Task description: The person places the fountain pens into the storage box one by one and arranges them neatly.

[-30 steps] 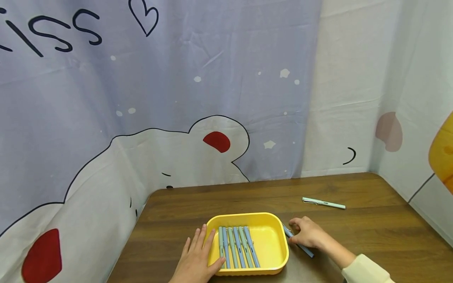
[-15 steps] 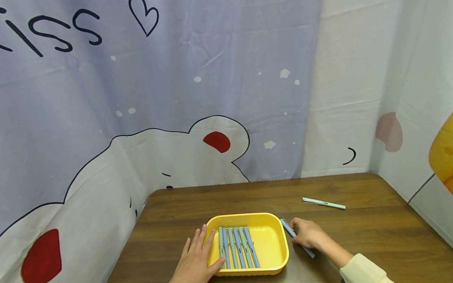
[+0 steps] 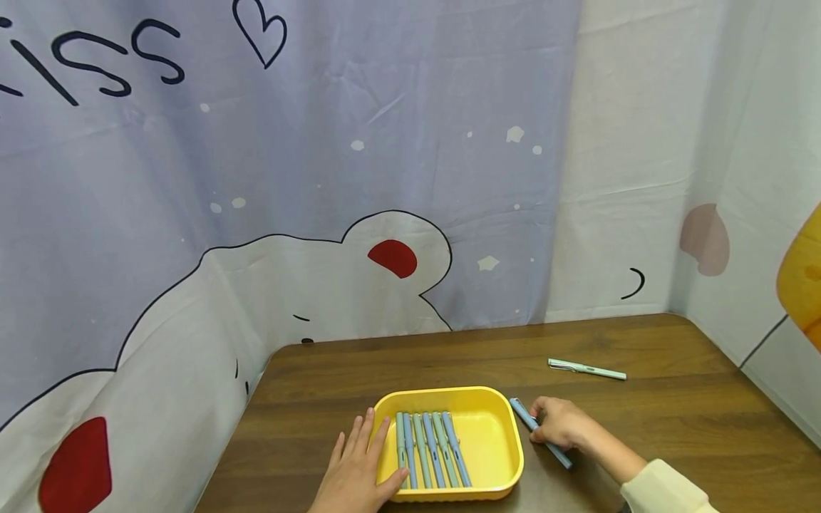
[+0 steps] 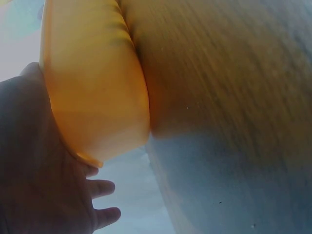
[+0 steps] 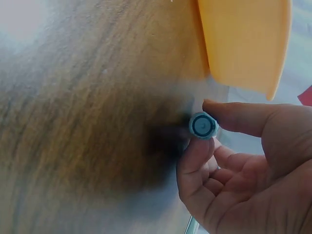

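My right hand (image 3: 561,424) pinches a blue pen (image 3: 522,412) around its middle, just right of the yellow tray (image 3: 509,467). In the right wrist view the round end of the pen (image 5: 203,125) shows between thumb and fingertips, close over the table. My left hand (image 3: 355,467) rests with spread, straight fingers on the tray's left rim. From the left wrist, that hand (image 4: 44,161) lies along the orange-looking tray wall (image 4: 97,87). Inside the tray, several green and blue pens (image 3: 431,449) lie side by side toward the left.
A mint-green pen (image 3: 593,370) with a metal clip lies farther back on the brown wooden table (image 3: 673,399). Behind the table hangs a printed curtain (image 3: 385,142), which also runs along both sides. The tray's right half shows bare yellow floor.
My right fingers have closed on the blue pen, which has shifted slightly. The left hand and the tray have stayed in place.
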The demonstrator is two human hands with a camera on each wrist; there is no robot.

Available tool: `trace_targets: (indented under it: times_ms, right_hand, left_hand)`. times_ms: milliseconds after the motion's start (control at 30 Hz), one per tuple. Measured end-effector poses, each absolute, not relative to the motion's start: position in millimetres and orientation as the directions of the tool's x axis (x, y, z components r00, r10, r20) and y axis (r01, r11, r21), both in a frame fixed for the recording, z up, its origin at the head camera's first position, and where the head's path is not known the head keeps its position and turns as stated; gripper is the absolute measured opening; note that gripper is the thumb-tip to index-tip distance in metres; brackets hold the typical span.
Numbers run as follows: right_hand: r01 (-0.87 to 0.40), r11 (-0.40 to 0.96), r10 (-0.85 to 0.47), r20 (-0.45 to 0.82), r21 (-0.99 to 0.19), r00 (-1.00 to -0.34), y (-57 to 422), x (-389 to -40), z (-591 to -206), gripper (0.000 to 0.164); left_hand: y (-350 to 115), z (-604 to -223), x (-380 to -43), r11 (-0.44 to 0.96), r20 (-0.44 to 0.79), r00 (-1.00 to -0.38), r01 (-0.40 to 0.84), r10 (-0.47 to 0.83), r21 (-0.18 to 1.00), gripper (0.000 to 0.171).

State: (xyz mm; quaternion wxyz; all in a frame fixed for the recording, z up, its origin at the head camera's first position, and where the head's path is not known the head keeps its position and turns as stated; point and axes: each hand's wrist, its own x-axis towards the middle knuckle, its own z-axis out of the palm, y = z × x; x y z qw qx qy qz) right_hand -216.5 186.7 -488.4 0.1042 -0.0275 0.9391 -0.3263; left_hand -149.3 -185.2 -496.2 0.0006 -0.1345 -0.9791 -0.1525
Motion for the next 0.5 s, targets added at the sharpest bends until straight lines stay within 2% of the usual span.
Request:
trace_targets:
  times_ms: [267,500]
  right_hand:
    - [0.11,0.683,-0.129,-0.267,-0.723,-0.955,190.0,-217.1,-482.5,0.021]
    - [0.131,0.61,-0.139,-0.269,-0.781,-0.953,191.8,-215.4,-483.4,0.026]
  left_hand:
    - [-184.8,-496.2,-150.5,0.917,0.037,-0.964,0.263,0.265,0.301,0.088]
    - [-185.2,-496.7,-150.3,0.914,0.032,-0.963,0.265,0.268,0.308,0.088]
